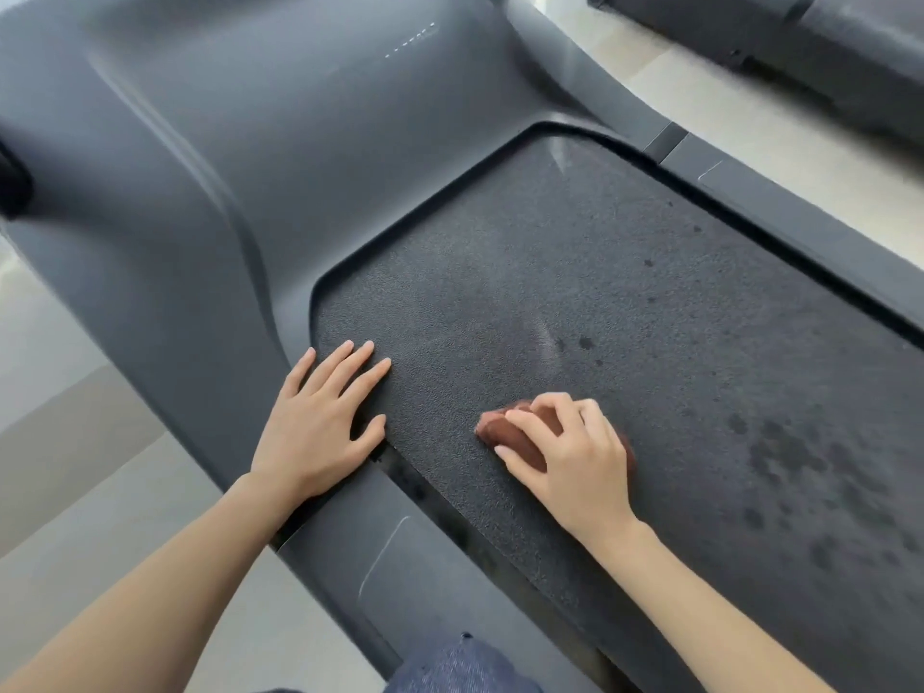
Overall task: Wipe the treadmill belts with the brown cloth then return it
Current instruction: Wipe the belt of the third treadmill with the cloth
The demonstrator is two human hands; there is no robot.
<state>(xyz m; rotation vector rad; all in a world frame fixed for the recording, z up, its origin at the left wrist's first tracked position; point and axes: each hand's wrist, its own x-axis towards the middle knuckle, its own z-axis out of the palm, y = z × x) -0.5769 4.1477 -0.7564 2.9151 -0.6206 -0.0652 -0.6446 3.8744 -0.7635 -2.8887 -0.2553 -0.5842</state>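
1. At the front end of the belt, near its left edge, we have both hands down, so the biggest risk is coverage. The dark spots toward the right edge lie well apart from the cloth. If we keep our strokes short around here, we judge those marks will stay.
2. The task speaks of belts, and a second machine shows at the top right. We could forget it and return the cloth too soon.
3. Our left hand lies flat, fingers spread, holding nothing. It bridges the belt's left edge and the side rail. If we lean on it and the belt slips, we may lose our balance or catch a fingertip in the dark gap at that edge.
4. Our right hand is curled over the bunched cloth and presses it to the belt. The wad is small and mostly hidden under the fingers. On this rough surface it may drag, roll out from under the hand, or smear grime rather than lift it.
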